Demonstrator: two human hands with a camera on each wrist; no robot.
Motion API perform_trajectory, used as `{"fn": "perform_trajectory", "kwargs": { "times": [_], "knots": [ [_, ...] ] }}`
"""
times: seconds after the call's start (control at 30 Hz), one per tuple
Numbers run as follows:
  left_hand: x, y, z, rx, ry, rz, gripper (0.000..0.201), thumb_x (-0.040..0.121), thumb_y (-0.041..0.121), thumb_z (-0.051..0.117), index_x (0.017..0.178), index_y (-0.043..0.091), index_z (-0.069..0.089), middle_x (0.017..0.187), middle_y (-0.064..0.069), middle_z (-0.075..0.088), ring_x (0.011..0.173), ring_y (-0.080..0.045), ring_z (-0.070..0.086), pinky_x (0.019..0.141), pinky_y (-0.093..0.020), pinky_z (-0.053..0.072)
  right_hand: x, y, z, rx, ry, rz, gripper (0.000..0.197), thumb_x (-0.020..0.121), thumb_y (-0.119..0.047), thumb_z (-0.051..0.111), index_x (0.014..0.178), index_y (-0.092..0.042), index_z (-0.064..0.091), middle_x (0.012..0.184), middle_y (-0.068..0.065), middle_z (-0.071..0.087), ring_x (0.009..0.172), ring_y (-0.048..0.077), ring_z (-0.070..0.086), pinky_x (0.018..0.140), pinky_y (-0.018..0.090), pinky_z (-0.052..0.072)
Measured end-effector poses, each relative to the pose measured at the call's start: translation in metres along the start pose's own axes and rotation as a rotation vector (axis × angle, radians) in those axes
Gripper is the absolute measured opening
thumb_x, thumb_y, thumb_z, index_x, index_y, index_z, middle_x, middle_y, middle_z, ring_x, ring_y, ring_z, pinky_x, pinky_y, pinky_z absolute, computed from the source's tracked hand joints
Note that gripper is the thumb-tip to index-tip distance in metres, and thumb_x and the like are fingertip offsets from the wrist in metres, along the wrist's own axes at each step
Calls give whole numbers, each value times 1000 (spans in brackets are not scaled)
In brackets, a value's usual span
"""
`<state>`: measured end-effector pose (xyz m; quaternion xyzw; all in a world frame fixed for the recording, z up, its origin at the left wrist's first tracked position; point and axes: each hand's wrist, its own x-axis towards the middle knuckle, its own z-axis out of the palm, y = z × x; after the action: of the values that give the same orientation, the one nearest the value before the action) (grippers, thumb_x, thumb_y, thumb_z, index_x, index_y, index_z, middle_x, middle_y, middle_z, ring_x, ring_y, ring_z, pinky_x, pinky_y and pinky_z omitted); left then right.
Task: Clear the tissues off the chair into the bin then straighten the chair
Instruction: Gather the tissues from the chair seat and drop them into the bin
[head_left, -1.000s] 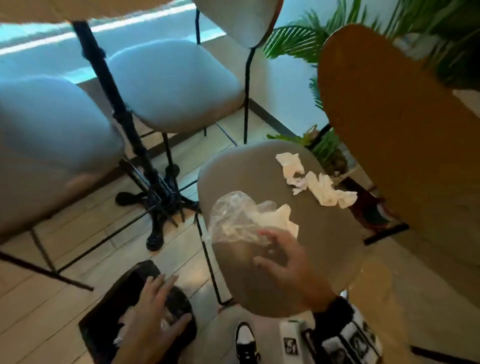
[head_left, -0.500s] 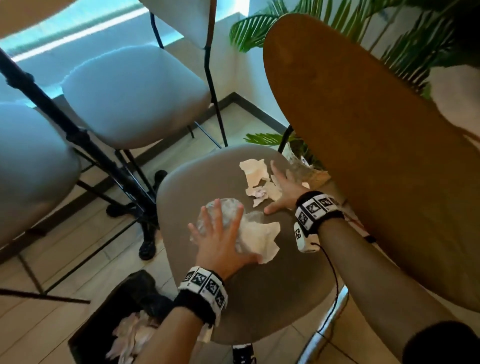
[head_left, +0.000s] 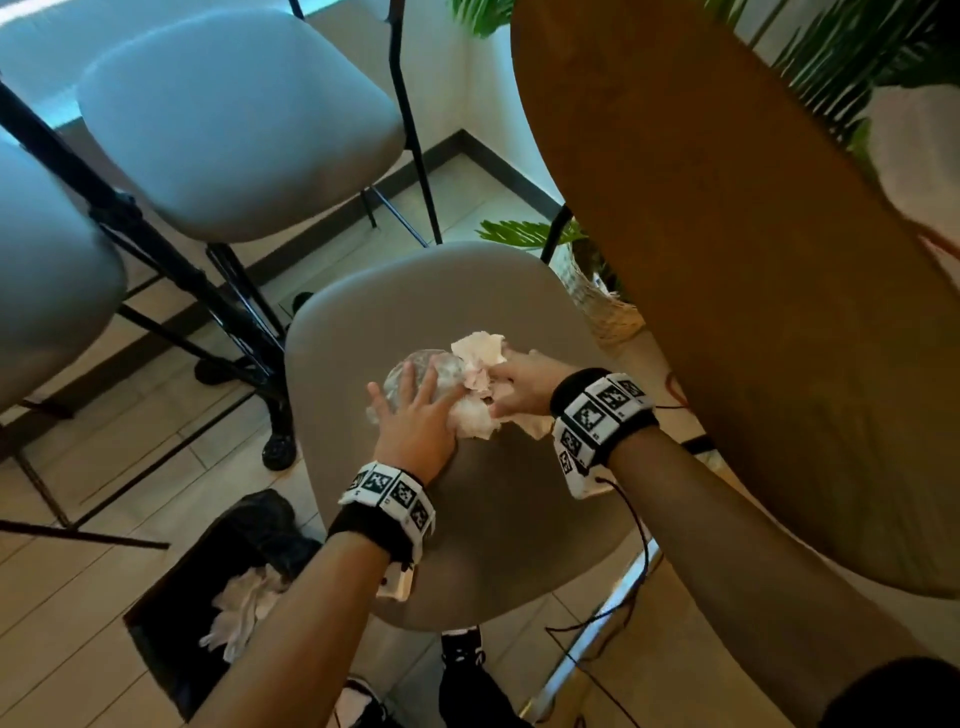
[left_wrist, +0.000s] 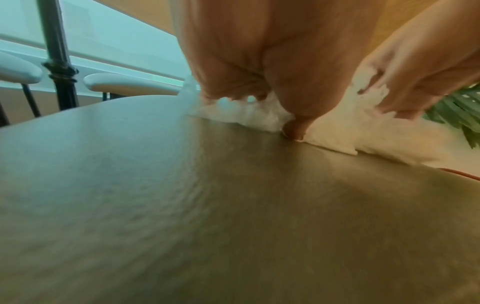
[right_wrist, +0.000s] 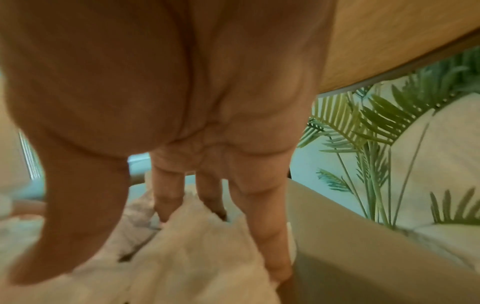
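The crumpled tissues (head_left: 475, 384) lay heaped near the middle of the grey chair (head_left: 498, 525) seat, mixed with a clear plastic wrapper (head_left: 415, 371). The left hand (head_left: 415, 421) pressed flat on the heap, fingers spread and straight. The right hand (head_left: 519, 387) lay against the pile's other side, fingers sunk into the paper; whether that grip had closed on it I could not tell. Beside the chair, on the floor, the black bin (head_left: 208, 613) held white tissues.

2 pale chairs (head_left: 234, 119) stand beyond a black table leg (head_left: 171, 270); palm plant (head_left: 519, 234) beside wooden tabletop (head_left: 753, 312).
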<state>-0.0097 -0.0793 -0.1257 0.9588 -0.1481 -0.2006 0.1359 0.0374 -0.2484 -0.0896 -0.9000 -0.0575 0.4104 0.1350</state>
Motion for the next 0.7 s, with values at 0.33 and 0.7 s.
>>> {"fn": "perform_trajectory", "kwargs": {
  "times": [0.33,0.7],
  "knots": [
    [-38,-6,-3,-484,48,97,55,87,8,51,134,33,39,132,-13,53,114,-25,51,102,-35,40,-43,-49,77,414,423,-136,28,87,-9,53,114,-8,59,125,10,55,110,24,55,84,21,38],
    [-161,-103,-1,-761,210,-36,47,85,2,55,123,29,51,108,4,61,96,-7,58,80,-4,42,-76,-175,132,310,379,-284,24,86,-8,54,109,-7,63,120,10,59,109,23,55,86,15,36]
  ]
}}
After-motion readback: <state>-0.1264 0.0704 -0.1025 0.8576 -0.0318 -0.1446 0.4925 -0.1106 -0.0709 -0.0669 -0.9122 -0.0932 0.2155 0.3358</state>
